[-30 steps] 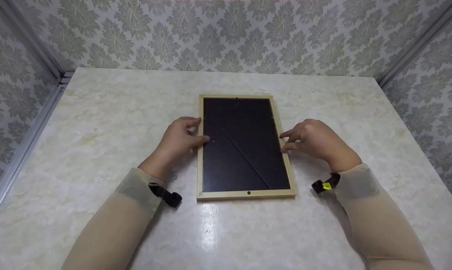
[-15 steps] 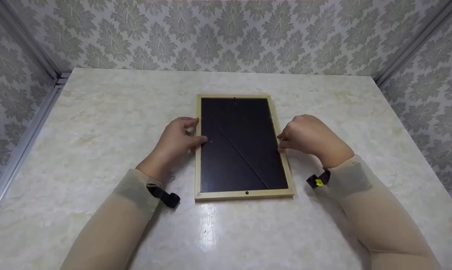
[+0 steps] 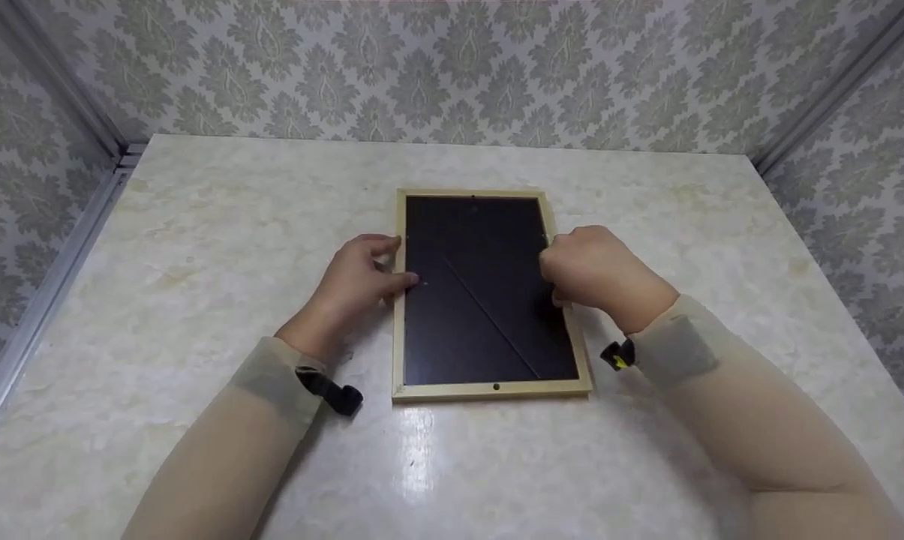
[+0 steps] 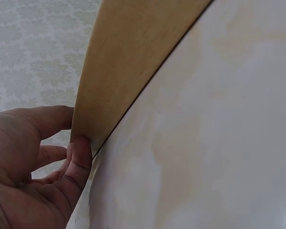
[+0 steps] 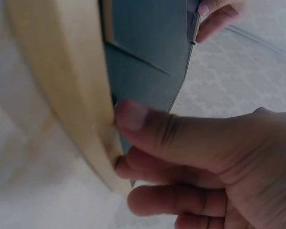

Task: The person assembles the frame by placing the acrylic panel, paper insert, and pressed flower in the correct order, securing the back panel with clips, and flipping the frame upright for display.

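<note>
Picture frame (image 3: pixel 452 391): lies flat on the pale table (image 3: pixel 234 225), back side up, long side pointing away from the person.
Dark backing board (image 3: pixel 459 341): sits inside the frame's wooden border, a slanting line (image 3: pixel 492 316) running across it toward the frame's near right corner.
Left hand (image 3: pixel 354 277): at the frame's left rail (image 3: pixel 400 337), thumb over the top and reaching onto the board, a fingertip against the outer side; thumb and finger pinch the wood between them.
Right hand (image 3: pixel 598 270): over the frame's right rail (image 3: pixel 579 360), fingers curled; in the right wrist view the thumb tip rests at the seam of wood and board, with another fingertip against the wood just beside it. Whether these two pinch anything, I cannot tell.
Patterned wall (image 3: pixel 421 82): beyond the frame, past the table's far edge.
Step in hand: judging by the two holds, the left hand braces the frame while the right fingers work at the seam on the right.
Next move calls for: probably a firm left hold so that the frame does not slide, and small, careful fingertip pressure at the right seam without scraping the board.
</note>
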`<state>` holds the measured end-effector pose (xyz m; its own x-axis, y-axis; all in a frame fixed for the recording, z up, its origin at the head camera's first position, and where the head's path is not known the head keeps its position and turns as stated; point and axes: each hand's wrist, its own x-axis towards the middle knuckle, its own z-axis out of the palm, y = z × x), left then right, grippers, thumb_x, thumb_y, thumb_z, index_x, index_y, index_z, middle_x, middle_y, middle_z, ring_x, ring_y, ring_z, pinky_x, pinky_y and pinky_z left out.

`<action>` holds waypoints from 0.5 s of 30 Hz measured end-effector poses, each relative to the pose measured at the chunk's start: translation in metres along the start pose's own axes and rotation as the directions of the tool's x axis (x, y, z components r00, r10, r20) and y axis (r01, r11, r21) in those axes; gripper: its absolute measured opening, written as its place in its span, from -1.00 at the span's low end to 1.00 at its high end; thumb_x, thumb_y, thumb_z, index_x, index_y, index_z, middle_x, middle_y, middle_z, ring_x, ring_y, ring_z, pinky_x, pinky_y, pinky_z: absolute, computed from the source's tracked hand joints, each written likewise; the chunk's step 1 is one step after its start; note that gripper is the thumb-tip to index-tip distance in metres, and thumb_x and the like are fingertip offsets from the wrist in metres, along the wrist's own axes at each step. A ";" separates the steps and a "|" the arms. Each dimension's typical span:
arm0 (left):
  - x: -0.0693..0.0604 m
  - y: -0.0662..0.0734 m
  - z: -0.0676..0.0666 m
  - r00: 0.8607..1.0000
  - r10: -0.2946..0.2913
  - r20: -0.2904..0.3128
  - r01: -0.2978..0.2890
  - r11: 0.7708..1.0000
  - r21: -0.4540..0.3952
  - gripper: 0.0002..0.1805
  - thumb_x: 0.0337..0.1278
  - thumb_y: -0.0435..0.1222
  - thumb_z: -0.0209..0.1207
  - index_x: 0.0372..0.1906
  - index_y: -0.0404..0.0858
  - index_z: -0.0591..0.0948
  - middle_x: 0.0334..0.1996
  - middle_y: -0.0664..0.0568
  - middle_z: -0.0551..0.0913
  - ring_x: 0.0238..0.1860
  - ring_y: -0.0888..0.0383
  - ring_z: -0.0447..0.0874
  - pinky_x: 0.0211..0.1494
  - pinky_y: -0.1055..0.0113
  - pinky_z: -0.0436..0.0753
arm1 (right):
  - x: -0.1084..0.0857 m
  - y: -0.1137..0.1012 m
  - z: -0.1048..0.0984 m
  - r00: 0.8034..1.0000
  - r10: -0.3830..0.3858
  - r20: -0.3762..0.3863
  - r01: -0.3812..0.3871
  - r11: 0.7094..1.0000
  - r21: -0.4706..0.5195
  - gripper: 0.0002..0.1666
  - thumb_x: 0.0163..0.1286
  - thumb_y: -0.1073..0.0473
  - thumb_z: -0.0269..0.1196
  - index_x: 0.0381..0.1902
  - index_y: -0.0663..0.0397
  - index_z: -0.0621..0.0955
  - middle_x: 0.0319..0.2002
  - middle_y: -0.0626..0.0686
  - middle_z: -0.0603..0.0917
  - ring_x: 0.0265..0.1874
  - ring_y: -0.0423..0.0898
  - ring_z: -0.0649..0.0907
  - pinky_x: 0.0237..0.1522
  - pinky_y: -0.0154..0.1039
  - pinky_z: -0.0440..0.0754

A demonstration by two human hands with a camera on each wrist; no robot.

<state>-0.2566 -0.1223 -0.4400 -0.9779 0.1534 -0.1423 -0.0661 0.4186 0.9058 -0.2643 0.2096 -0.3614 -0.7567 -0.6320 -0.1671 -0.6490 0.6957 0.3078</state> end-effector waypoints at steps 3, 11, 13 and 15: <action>0.000 0.001 0.000 1.000 0.008 0.010 -0.008 1.000 -0.008 -0.15 0.46 -0.31 0.48 0.73 -0.29 0.39 0.75 -0.16 0.31 -0.21 0.24 0.72 -0.27 0.45 0.73 | 0.003 -0.004 -0.005 0.998 0.006 0.056 -0.003 0.999 -0.043 -0.69 0.16 0.08 0.77 -0.53 -0.03 0.80 -0.50 0.03 0.79 -0.54 0.00 0.61 -0.35 0.01 0.80; -0.003 -0.001 -0.002 1.000 -0.001 0.000 0.001 1.000 -0.017 -0.16 0.47 -0.31 0.47 0.73 -0.27 0.41 0.74 -0.12 0.32 -0.23 0.21 0.74 -0.25 0.42 0.75 | -0.013 0.008 0.009 1.000 0.008 0.001 -0.008 0.987 0.162 -0.67 0.30 0.05 0.70 -0.54 0.01 0.80 -0.55 0.01 0.78 -0.61 -0.02 0.62 -0.40 -0.02 0.71; -0.002 -0.001 -0.002 1.000 0.003 -0.006 -0.003 1.000 -0.012 -0.16 0.46 -0.31 0.48 0.72 -0.28 0.41 0.73 -0.14 0.33 -0.19 0.21 0.72 -0.24 0.43 0.74 | -0.025 0.017 0.019 1.000 0.013 -0.001 -0.012 0.951 0.310 -0.79 0.37 0.06 0.65 -0.37 0.03 0.87 -0.41 -0.01 0.88 -0.53 -0.06 0.70 -0.32 -0.04 0.73; -0.001 0.000 -0.002 1.000 0.004 -0.010 -0.004 1.000 -0.005 -0.16 0.45 -0.30 0.49 0.72 -0.28 0.43 0.73 -0.15 0.34 -0.14 0.18 0.70 -0.24 0.44 0.74 | -0.039 0.026 0.032 0.999 0.037 0.018 -0.041 0.880 0.472 -0.76 0.40 0.04 0.64 -0.08 0.02 0.91 -0.13 0.01 0.95 -0.30 -0.01 0.84 -0.13 0.00 0.79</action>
<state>-0.2557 -0.1245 -0.4392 -0.9801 0.1457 -0.1350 -0.0636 0.4134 0.9083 -0.2542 0.2634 -0.3764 -0.7815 -0.5996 -0.1723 -0.5773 0.7998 -0.1647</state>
